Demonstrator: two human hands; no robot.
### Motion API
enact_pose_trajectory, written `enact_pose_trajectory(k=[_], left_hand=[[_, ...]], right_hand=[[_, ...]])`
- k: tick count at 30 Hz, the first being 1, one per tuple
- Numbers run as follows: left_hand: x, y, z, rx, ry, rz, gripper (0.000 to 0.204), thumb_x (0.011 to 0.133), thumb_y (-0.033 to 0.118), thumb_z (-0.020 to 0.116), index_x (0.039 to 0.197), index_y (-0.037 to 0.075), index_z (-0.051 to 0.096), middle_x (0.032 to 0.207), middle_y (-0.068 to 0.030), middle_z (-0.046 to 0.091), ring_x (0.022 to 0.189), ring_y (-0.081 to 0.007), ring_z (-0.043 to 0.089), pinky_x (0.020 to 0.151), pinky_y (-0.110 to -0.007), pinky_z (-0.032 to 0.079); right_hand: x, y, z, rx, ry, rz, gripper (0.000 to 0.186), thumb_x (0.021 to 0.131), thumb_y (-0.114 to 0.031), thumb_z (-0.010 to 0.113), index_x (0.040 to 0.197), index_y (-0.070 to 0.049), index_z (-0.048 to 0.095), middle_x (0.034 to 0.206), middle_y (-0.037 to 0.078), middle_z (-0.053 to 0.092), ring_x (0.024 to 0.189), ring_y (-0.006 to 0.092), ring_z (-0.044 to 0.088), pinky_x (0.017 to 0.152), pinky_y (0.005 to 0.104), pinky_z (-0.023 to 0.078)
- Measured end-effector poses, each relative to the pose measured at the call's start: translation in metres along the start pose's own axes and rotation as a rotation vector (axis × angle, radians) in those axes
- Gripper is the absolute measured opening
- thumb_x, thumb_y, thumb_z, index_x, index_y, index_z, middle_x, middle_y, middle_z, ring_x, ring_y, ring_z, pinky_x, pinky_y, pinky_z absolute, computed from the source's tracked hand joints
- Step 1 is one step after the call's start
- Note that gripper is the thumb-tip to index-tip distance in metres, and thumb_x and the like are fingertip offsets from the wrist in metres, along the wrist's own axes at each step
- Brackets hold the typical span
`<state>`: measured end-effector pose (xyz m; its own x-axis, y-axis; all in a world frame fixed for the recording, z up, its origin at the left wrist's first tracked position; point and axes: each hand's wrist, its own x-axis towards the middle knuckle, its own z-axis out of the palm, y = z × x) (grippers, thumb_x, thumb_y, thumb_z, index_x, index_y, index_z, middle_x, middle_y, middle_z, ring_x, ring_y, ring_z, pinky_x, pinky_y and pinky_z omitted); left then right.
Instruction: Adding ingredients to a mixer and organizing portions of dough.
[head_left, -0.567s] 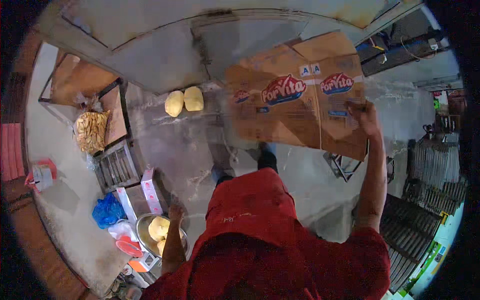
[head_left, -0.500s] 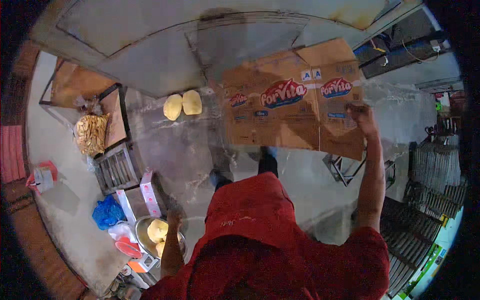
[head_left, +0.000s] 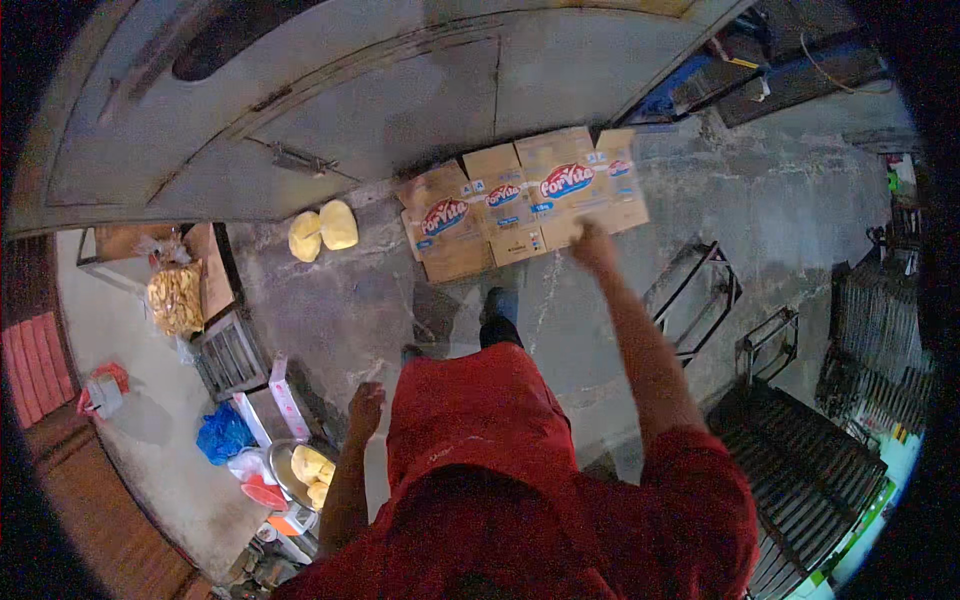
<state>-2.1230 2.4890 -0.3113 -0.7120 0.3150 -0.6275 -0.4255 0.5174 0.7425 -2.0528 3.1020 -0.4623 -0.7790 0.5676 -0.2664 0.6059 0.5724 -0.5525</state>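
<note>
A large unfolded brown cardboard box (head_left: 515,225) with red-and-blue printing lies spread on the floor before me, close to the grey panel. My right hand (head_left: 593,248) reaches out over its near edge. The fingers are small and smeared, so whether they touch the board is unclear. My left hand (head_left: 367,405) hangs beside my left leg, its fingers loosely curled in with nothing visible in them. Left of the board, two pale yellow rounded lumps (head_left: 322,230) sit side by side on the floor. A metal bowl (head_left: 283,480) with more yellow pieces stands below my left hand.
At left, a clear bag of yellowish-brown pieces (head_left: 175,300) rests near a small slatted wooden stand (head_left: 230,355). A blue plastic bag (head_left: 225,433) lies beside the bowl. Metal frames (head_left: 695,300) and a dark slatted bench (head_left: 800,485) occupy the right. A grey panel (head_left: 400,110) bounds the far side.
The cardboard, earlier raised close to me by my right hand, now lies farther off and spread wider. My right hand has moved left; my left hand has come up from beside the bowl.
</note>
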Motion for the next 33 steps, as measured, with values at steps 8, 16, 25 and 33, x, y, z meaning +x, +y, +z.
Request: enact_pose_trajectory(k=[8,16,25,33], left_hand=[[0.073,0.012,-0.003,-0.621,-0.245,-0.257,0.021,0.090,0.019,0.058,0.104,0.004,0.057,0.089,-0.0081,0.063,0.079,-0.0195,0.062,0.073,-0.034,0.050],[0.172,-0.066,-0.023,0.971,-0.173,0.392,0.026,0.087,0.022,0.060,0.107,0.006,0.058,0.087,-0.0123,0.066,0.082,-0.0292,0.065,0.071,-0.038,0.051],[0.148,-0.042,0.049,-0.372,-0.226,-0.173,0.032,0.092,0.035,0.055,0.105,0.007,0.059,0.083,-0.0076,0.060,0.068,-0.0189,0.060,0.062,-0.035,0.049],[0.037,-0.203,-0.001,0.003,0.092,-0.067,0.020,0.092,0.027,0.053,0.099,0.009,0.060,0.079,-0.0082,0.060,0.062,-0.0225,0.058,0.050,-0.039,0.046]], right_hand=[[-0.232,0.069,0.120,-0.066,-0.534,-0.040,0.040,0.080,-0.044,0.059,0.096,-0.008,0.068,0.102,0.014,0.066,0.099,0.0325,0.061,0.085,0.0435,0.047],[-0.282,0.148,0.061,-0.020,-0.197,0.176,0.026,0.087,-0.029,0.055,0.070,-0.010,0.059,0.070,0.007,0.060,0.069,0.0267,0.059,0.069,0.0399,0.048],[-0.293,0.243,-0.044,-0.882,-0.317,-0.560,0.016,0.079,-0.024,0.062,0.068,-0.014,0.057,0.071,0.001,0.060,0.063,0.0184,0.058,0.043,0.0369,0.043],[-0.141,0.070,0.005,-0.272,-0.476,0.018,0.022,0.082,-0.026,0.055,0.080,-0.005,0.063,0.077,0.013,0.065,0.077,0.0348,0.063,0.065,0.0480,0.049]])
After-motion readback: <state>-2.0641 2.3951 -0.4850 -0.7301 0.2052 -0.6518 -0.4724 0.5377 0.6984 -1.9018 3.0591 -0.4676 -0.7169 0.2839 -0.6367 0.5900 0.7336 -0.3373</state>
